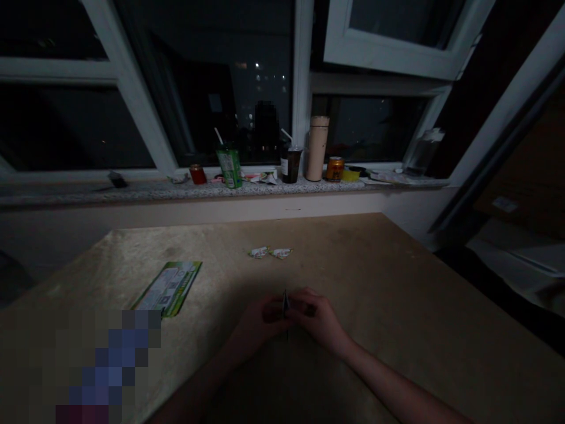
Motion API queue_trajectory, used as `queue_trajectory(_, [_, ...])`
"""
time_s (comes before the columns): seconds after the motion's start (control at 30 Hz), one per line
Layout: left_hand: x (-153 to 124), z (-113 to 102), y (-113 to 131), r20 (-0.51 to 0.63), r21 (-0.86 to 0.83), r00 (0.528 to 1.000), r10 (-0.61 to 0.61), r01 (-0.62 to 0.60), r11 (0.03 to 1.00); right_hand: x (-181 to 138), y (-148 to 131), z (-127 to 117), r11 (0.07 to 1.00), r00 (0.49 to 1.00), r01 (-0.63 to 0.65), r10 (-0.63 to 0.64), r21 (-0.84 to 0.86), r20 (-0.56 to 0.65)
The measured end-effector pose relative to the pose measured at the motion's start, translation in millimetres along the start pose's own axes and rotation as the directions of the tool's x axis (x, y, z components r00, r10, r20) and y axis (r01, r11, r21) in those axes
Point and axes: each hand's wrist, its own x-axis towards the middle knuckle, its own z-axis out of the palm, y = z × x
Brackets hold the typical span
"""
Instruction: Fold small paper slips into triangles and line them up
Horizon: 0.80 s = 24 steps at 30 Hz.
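My left hand point(263, 315) and my right hand point(315, 315) meet over the middle of the table, fingertips pinched together. Between them stands a thin, flat, folded-looking piece point(285, 301), seen almost edge-on and dark; its exact kind is too dim to make out. Both hands grip it, one from each side. Beyond the hands lie two small folded paper pieces, a left one point(259, 252) and a right one point(281, 253), whitish with green and yellow edges, close together. To the left rests a flat green-and-white printed packet point(170, 288), its near corner bordering a blurred-out patch.
The wooden table point(375, 265) reaches to the wall under the windows. On the stone sill point(260, 188) stand a green cup with a straw point(229, 168), a dark drink cup point(291, 165), a tall pale flask point(316, 150), an orange can point(335, 169) and a red jar point(197, 174).
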Motion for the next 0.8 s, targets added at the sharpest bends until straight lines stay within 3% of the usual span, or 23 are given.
queue_trajectory(0.23, [-2, -9, 2, 0.031, -0.143, 0.996, -0.08, 0.084, 0.986, -4, -5, -5, 0.991, 0.977, -0.059, 0.032, 0.124, 0.213])
queue_trajectory(0.57, [-6, -21, -1, 0.104, -0.394, 0.983, -0.152, 0.181, 0.901, -5, 2, -7, 0.909, 0.95, -0.191, 0.076, 0.371, 0.303])
queue_trajectory(0.8, [-4, -24, -5, 0.14, -0.439, 0.981, -0.134, 0.182, 0.88, -6, -2, -8, 0.88, 0.944, -0.249, 0.127, 0.403, 0.306])
